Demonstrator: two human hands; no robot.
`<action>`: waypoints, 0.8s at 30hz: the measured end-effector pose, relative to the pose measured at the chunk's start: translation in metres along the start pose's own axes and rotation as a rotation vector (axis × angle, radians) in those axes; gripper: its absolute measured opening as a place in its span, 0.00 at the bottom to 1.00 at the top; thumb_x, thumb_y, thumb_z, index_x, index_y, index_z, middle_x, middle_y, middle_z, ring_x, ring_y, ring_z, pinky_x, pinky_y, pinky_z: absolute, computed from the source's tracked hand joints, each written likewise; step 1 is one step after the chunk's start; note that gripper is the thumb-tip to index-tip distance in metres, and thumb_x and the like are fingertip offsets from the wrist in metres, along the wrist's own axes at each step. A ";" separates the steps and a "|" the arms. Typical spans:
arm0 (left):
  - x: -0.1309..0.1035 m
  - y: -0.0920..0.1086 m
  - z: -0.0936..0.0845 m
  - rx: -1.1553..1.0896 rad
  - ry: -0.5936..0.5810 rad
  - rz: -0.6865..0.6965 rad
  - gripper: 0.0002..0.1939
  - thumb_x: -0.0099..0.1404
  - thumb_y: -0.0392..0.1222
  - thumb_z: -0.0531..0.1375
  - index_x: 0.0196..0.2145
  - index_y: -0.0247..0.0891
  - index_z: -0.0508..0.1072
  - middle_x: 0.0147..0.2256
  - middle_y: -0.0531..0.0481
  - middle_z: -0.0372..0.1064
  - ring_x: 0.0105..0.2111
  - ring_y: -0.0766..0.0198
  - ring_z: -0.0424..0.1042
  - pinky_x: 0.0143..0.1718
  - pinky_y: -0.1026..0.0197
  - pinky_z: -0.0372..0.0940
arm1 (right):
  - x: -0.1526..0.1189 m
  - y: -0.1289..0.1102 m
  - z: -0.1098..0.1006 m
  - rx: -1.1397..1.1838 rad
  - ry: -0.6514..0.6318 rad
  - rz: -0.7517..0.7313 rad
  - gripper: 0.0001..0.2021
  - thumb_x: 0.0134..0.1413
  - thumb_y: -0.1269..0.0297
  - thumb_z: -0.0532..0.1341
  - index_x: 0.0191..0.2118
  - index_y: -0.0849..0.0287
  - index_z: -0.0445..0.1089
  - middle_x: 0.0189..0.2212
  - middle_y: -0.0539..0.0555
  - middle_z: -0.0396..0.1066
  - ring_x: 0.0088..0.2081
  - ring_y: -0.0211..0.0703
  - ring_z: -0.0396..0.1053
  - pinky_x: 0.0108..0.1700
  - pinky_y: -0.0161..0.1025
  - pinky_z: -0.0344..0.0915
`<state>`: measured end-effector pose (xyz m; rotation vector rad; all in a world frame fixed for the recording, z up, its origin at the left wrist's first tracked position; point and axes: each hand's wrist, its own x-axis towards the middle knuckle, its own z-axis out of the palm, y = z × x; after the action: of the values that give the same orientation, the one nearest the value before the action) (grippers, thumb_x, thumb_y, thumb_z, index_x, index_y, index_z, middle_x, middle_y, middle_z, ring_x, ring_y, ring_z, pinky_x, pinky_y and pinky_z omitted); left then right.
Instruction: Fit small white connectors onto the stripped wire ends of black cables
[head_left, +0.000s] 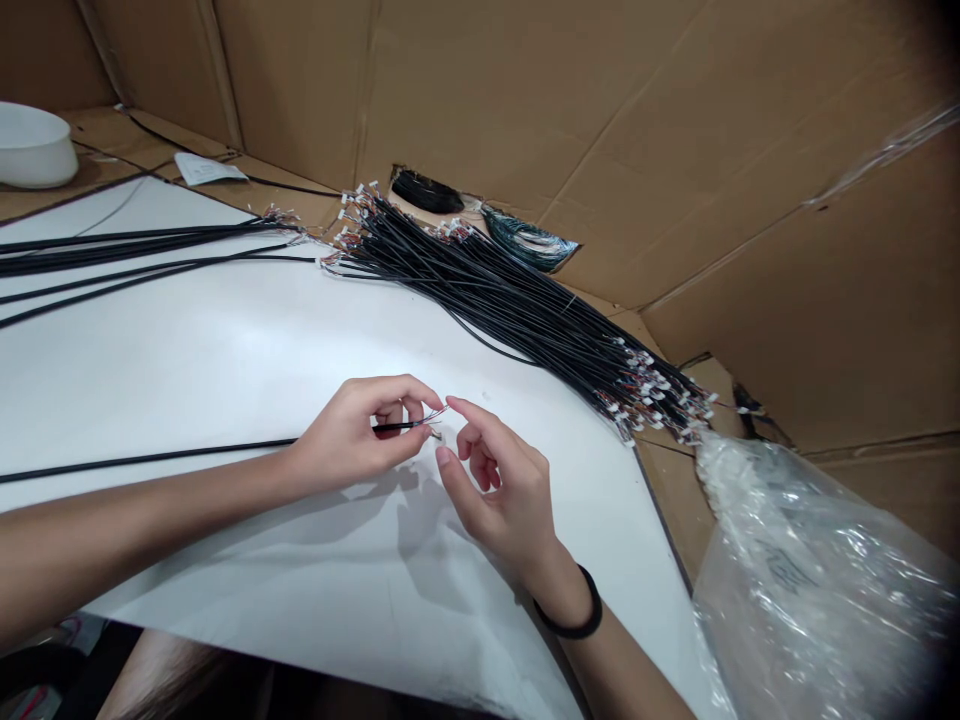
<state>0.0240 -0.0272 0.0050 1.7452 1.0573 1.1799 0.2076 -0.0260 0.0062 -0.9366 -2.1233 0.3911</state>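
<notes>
My left hand [375,425] holds a black cable [195,453] near its end, with thin coloured wires [435,413] fanning out past the fingertips. The cable runs off to the left edge, under my left wrist. Close on the right is my right hand [502,475], its thumb and index finger apart, with the index fingertip at the tips of the wires. A small pale piece [437,436] shows at the wire ends between the two hands. Around my right wrist is a black band.
A large bundle of black cables [495,290] with white connectors lies behind my hands. More cables [135,245] lie at the left. A white bowl [37,150] stands at the back left. Clear plastic bags [817,590] fill the right. Cardboard walls [525,100] rise behind.
</notes>
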 end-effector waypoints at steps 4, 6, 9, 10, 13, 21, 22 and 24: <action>0.001 -0.001 0.001 0.009 0.003 -0.001 0.09 0.60 0.33 0.58 0.39 0.31 0.72 0.26 0.54 0.66 0.22 0.71 0.60 0.24 0.67 0.58 | 0.000 0.000 0.000 0.001 -0.008 -0.010 0.18 0.55 0.70 0.59 0.53 0.63 0.65 0.26 0.48 0.63 0.19 0.31 0.53 0.21 0.33 0.56; 0.001 -0.001 0.001 0.014 0.009 0.000 0.08 0.60 0.33 0.58 0.38 0.31 0.72 0.26 0.54 0.66 0.22 0.71 0.60 0.24 0.67 0.58 | -0.001 0.000 0.000 -0.001 -0.010 -0.023 0.19 0.55 0.70 0.59 0.53 0.62 0.64 0.26 0.48 0.63 0.19 0.31 0.53 0.21 0.33 0.57; 0.000 -0.001 0.002 0.028 0.021 0.005 0.08 0.60 0.33 0.58 0.38 0.31 0.73 0.27 0.52 0.68 0.23 0.71 0.62 0.25 0.67 0.59 | -0.001 -0.001 0.000 -0.006 -0.005 -0.045 0.19 0.55 0.71 0.59 0.54 0.60 0.64 0.27 0.49 0.65 0.20 0.32 0.54 0.22 0.33 0.58; 0.000 -0.001 0.002 0.031 0.025 0.006 0.08 0.59 0.33 0.58 0.37 0.31 0.73 0.27 0.51 0.69 0.24 0.70 0.63 0.25 0.66 0.59 | -0.001 -0.001 0.000 -0.009 -0.004 -0.050 0.20 0.55 0.71 0.59 0.54 0.59 0.64 0.27 0.49 0.66 0.20 0.32 0.55 0.22 0.33 0.58; 0.001 0.000 0.001 0.037 0.030 -0.004 0.08 0.59 0.33 0.57 0.36 0.31 0.74 0.30 0.48 0.72 0.25 0.69 0.65 0.26 0.66 0.61 | 0.000 -0.002 -0.001 -0.019 -0.009 -0.053 0.20 0.55 0.71 0.59 0.54 0.57 0.63 0.27 0.50 0.67 0.20 0.33 0.55 0.23 0.33 0.59; 0.002 -0.001 0.002 0.025 0.034 -0.003 0.06 0.60 0.34 0.58 0.35 0.33 0.74 0.29 0.50 0.71 0.25 0.70 0.64 0.27 0.66 0.61 | -0.001 -0.003 -0.002 0.013 -0.017 -0.048 0.20 0.55 0.72 0.58 0.54 0.56 0.64 0.25 0.48 0.64 0.20 0.33 0.55 0.22 0.33 0.57; 0.002 -0.001 0.002 0.020 0.034 -0.006 0.06 0.61 0.34 0.57 0.35 0.33 0.74 0.29 0.50 0.71 0.25 0.70 0.64 0.26 0.66 0.60 | -0.001 -0.004 -0.002 0.035 -0.025 -0.041 0.20 0.55 0.72 0.59 0.54 0.56 0.64 0.25 0.47 0.63 0.20 0.33 0.54 0.21 0.33 0.57; 0.002 0.000 0.002 0.004 0.024 -0.020 0.06 0.60 0.33 0.57 0.34 0.32 0.74 0.28 0.51 0.70 0.24 0.71 0.62 0.25 0.67 0.58 | -0.001 -0.004 -0.003 0.107 -0.051 0.002 0.19 0.55 0.72 0.59 0.53 0.57 0.65 0.25 0.47 0.61 0.19 0.32 0.53 0.20 0.33 0.56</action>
<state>0.0260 -0.0253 0.0053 1.7235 1.0893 1.1902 0.2084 -0.0296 0.0098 -0.8763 -2.1250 0.5297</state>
